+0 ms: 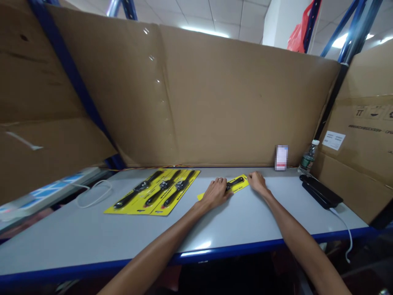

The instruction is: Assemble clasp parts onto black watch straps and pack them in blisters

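From my remote post, at the far left of the frame I see a long white power strip point(46, 191), with a white cable point(111, 187) looping onto the grey tabletop point(86, 241). Left of centre, three yellow cards point(160, 197) lie side by side, each bearing a black tool. Just right of centre, the left hand point(216, 192) lies palm down over a single yellow card point(241, 187), which sits flat and slanted, a black-handled tool on it; I cannot tell whether those fingers grip it or only press. The right hand point(257, 181) is at the card's right end, fingers curled; whether they pinch its corner I cannot make out. Farther right, a blurred phone-like rectangle point(281, 157) stands upright near a clear bottle point(308, 157), and a black object point(321, 191) lies below them, nearer the right edge.
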### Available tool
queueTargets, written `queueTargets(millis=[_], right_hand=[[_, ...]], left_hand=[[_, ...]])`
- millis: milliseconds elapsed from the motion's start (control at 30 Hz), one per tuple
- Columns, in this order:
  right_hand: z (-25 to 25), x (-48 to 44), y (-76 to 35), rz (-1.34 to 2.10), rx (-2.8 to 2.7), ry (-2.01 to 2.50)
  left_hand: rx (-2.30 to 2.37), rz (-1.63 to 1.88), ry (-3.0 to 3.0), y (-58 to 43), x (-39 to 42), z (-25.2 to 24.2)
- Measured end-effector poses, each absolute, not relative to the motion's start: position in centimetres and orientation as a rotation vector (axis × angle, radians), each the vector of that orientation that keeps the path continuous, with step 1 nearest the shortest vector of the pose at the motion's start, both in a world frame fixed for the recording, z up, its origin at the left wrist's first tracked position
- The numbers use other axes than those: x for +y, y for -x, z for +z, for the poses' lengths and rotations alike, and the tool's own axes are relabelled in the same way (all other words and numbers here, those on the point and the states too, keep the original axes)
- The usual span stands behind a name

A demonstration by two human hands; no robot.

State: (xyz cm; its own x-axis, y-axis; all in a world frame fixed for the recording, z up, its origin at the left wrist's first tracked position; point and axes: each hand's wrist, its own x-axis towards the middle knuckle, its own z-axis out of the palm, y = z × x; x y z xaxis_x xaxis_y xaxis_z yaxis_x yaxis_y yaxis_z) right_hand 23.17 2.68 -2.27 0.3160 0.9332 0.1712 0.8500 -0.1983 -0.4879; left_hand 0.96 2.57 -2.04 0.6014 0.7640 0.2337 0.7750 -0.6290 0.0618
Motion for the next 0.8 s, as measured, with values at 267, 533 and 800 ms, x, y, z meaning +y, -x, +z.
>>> queueTargets(millis=[267,533,800], right_hand=[[-3.6,4.6,-24.4,0.483,-1.321,1.814],[-4.0,4.6,-24.3,0.765,-1.11,1.506],[-3.1,3.8,-24.3,0.999,-0.998,1.367]], left_hand=[[-1.278,-0.345,2.679,-1.2,1.7,-2.1],[-1.238,-0.39,2.641,-1.3,2.6,-2.8],[-1.353,-0.452,2.673,-1.8,2.1,-2.1]])
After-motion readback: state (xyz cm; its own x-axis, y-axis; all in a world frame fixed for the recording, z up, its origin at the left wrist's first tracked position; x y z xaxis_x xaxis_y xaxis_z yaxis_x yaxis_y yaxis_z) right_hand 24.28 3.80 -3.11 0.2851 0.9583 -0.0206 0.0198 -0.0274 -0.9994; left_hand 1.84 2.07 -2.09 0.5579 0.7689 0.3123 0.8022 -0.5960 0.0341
